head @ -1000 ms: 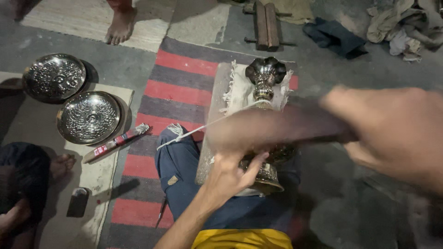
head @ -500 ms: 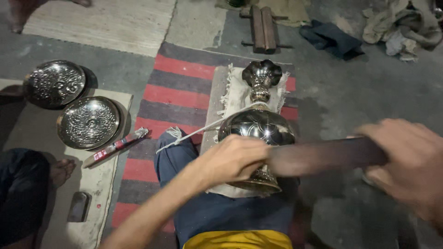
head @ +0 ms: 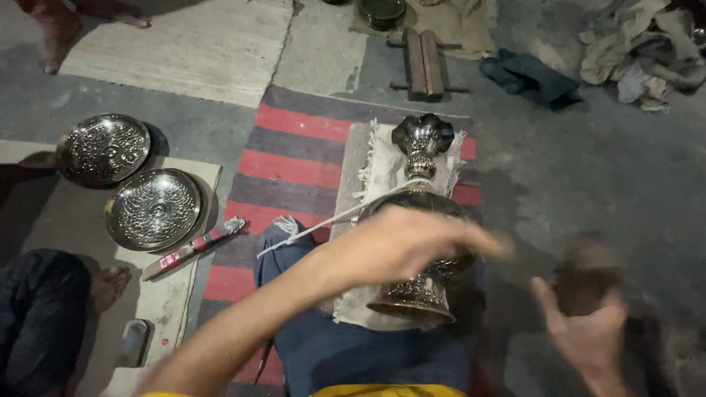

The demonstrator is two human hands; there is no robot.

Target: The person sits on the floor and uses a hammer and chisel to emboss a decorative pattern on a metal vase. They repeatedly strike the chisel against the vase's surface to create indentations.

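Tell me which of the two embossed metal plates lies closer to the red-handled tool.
The lower right plate, resting on the pale mat; the red-handled tool lies just past its rim. The other plate sits farther up-left.

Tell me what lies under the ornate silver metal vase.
Under the ornate silver metal vase lies a fringed pale cloth over a red-and-dark striped rug. The person's left hand covers its belly.

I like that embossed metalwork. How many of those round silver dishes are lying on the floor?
2. One round dish lies at the far left, partly on the bare floor; the second dish sits just right of it on the pale mat. More may lie out of view.
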